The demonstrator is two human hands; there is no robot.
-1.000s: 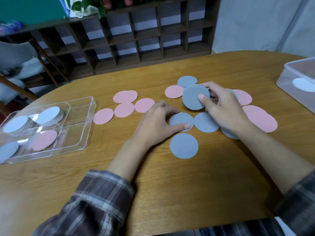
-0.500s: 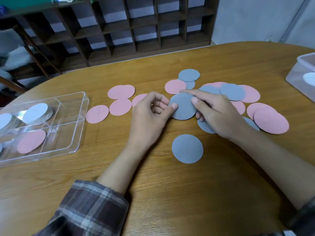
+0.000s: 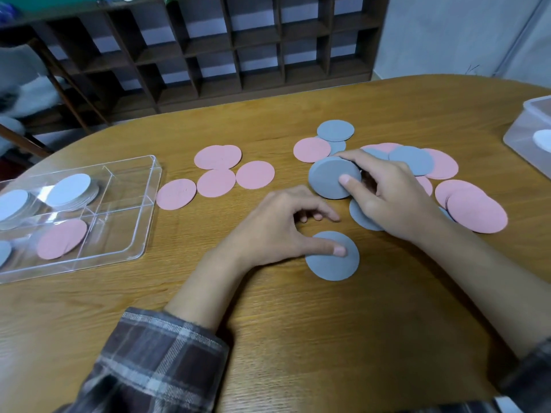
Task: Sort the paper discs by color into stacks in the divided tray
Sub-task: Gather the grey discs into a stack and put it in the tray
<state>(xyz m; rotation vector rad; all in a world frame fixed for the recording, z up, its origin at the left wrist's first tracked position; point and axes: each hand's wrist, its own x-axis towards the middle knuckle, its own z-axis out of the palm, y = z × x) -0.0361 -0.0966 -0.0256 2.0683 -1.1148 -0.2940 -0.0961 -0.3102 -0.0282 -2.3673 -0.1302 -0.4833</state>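
Left hand (image 3: 277,231) dropped onto lone matte grey disc (image 3: 331,268), thumb pressing, fingers loose; right hand (image 3: 390,198) pinches round grey stack (image 3: 326,177), possibly several.

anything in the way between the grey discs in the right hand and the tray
Nothing upright. Loose pink discs lie flat on the table between the grey stack held by the right hand and the tray; a lifted carry likely clears them.

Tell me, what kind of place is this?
Probably an indoor activity room or classroom, though I can't be sure: a rounded wooden table, a dark wooden cubbyhole shelf behind it, and a clear plastic divided tray for sorting pink and grey round paper discs.
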